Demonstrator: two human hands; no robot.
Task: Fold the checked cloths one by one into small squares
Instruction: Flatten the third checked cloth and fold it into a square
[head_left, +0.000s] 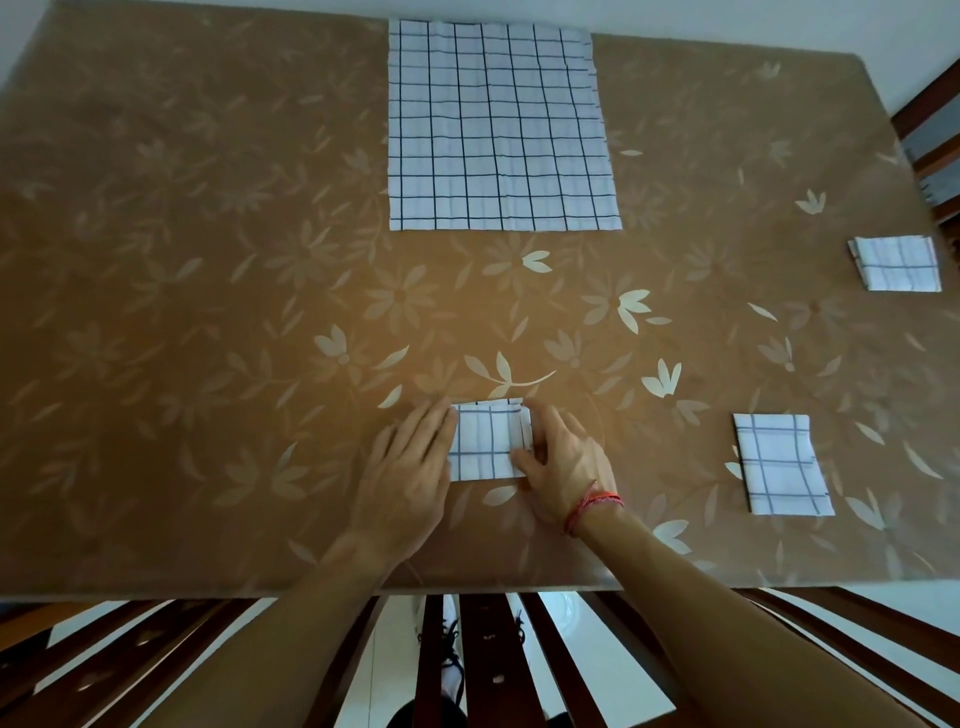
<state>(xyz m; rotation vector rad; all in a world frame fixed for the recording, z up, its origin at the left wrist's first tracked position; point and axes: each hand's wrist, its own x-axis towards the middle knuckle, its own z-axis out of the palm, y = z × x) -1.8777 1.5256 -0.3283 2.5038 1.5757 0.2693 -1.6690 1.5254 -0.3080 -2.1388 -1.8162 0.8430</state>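
A small folded white checked cloth (485, 441) lies on the brown flowered table (208, 312) near its front edge. My left hand (408, 473) lies flat with straight fingers against the cloth's left side. My right hand (561, 462) rests on the cloth's right edge, thumb over its lower right corner and fingers bent at the layered edge. A large unfolded checked cloth (498, 130) lies flat at the table's far middle. Two folded checked squares lie to the right: one (782, 465) near the front, another (896, 262) at the right edge.
The table's front edge runs just below my wrists, with dark wooden chair slats (488, 654) under it. Another wooden chair (935, 135) stands at the far right corner. A pale wall lies beyond the far edge.
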